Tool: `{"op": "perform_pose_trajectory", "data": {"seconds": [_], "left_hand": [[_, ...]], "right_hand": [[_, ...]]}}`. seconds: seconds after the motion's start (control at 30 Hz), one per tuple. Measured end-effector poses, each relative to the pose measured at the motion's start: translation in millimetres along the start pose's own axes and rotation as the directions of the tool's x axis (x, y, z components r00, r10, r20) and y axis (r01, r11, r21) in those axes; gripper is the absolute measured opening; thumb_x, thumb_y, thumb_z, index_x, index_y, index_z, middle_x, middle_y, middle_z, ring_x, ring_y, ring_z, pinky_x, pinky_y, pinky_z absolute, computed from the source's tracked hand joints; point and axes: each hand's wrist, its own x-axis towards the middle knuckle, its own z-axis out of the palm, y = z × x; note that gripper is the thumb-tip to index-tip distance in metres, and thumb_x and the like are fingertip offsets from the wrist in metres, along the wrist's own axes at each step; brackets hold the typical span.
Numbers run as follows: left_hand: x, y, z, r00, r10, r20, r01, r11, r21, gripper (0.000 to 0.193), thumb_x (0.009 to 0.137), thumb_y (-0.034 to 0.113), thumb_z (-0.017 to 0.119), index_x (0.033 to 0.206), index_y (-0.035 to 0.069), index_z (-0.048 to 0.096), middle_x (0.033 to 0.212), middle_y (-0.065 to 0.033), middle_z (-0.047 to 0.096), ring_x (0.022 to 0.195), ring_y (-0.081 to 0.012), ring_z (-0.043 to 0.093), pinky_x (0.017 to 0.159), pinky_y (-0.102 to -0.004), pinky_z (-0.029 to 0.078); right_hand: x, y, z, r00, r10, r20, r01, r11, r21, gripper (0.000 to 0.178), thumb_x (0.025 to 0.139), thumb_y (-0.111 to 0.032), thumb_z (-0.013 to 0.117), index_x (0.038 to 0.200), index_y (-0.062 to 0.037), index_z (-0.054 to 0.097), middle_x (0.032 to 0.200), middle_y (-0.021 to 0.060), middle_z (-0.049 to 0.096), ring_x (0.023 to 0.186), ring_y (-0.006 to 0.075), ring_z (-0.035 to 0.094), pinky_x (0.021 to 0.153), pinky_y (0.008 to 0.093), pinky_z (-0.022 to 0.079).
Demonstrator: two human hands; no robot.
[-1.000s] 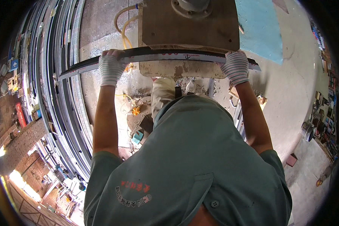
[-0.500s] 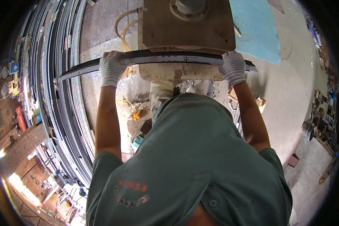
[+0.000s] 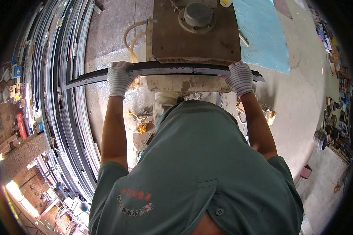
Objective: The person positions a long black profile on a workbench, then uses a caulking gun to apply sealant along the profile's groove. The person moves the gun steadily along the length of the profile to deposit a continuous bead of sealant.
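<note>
A long, dark metal profile (image 3: 164,71) with a pale printed film along its near side lies crosswise before me. It rests against the near side of a brown machine (image 3: 196,43), over the machine's worn, pale bed (image 3: 176,84). My left hand (image 3: 119,79), in a striped knit glove, is wrapped round the profile left of the machine. My right hand (image 3: 239,79), gloved alike, grips it near its right end, beside the machine's corner. The fingertips of both hands are partly hidden behind the profile.
Many long metal profiles (image 3: 68,90) lie stacked along the left. Yellowish hoses (image 3: 131,39) run from the machine's left side. A light-blue sheet (image 3: 262,37) lies on the floor at the far right. An orange knob-like piece (image 3: 142,129) sits below the bed.
The machine, profile and both hands appear slightly lower in the picture, as the view has shifted. Both hands keep their hold on the profile.
</note>
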Motion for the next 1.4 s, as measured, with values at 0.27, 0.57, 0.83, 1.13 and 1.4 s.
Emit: {"op": "perform_pose_trajectory", "data": {"seconds": [0.27,0.57,0.83,1.13,1.4], "left_hand": [[0.3,5.9,-5.7,0.997,-0.057,0.058,0.055,0.998,0.026,0.038,0.062,0.027,0.089,0.097,0.018,0.077,0.101,-0.0034,0.073,0.102,-0.0299,0.063,0.094,-0.0417,0.051],[3.6,8.6,-7.4,0.994,-0.060,0.091,0.053,0.996,0.067,0.035,0.065,0.033,0.086,0.096,0.018,0.078,0.100,-0.0030,0.073,0.099,-0.0296,0.063,0.091,-0.0401,0.052],[2.3,5.1,-4.5,0.998,-0.005,0.062,-0.002,0.995,0.102,0.033,0.068,0.038,0.085,0.094,0.018,0.078,0.097,-0.0038,0.073,0.096,-0.0311,0.064,0.089,-0.0405,0.053],[3.7,2.4,-0.6,0.997,-0.011,0.079,0.001,0.993,0.121,0.040,0.066,0.046,0.085,0.092,0.016,0.077,0.096,-0.0042,0.073,0.096,-0.0303,0.064,0.089,-0.0407,0.053],[2.2,7.9,-5.9,0.998,-0.016,0.058,0.009,0.992,0.127,0.046,0.064,0.052,0.086,0.092,0.016,0.077,0.095,-0.0050,0.073,0.095,-0.0311,0.064,0.088,-0.0416,0.053]], "right_hand": [[0.1,0.0,-3.4,1.000,-0.013,0.000,0.013,1.000,0.011,0.057,0.074,-0.048,0.080,0.113,-0.0092,0.065,0.116,0.0099,0.066,0.113,0.0286,0.061,0.096,0.0432,0.049],[-1.8,1.7,3.1,0.992,-0.040,-0.123,0.048,0.997,0.061,0.057,0.074,-0.054,0.078,0.105,-0.0087,0.066,0.109,0.0104,0.066,0.108,0.0286,0.062,0.093,0.0429,0.049],[-2.2,0.7,2.6,0.994,-0.025,-0.111,0.034,0.997,0.075,0.058,0.074,-0.054,0.078,0.107,-0.0082,0.067,0.109,0.0107,0.067,0.109,0.0289,0.062,0.093,0.0432,0.048],[-1.9,-0.7,1.0,0.997,-0.012,-0.082,0.019,0.997,0.079,0.057,0.077,-0.057,0.076,0.106,-0.0087,0.069,0.109,0.0113,0.067,0.109,0.0289,0.062,0.094,0.0440,0.049],[-1.6,-0.2,1.8,0.991,-0.040,-0.126,0.052,0.995,0.089,0.056,0.074,-0.056,0.078,0.103,-0.0090,0.069,0.105,0.0103,0.066,0.108,0.0281,0.062,0.092,0.0424,0.050]]}}
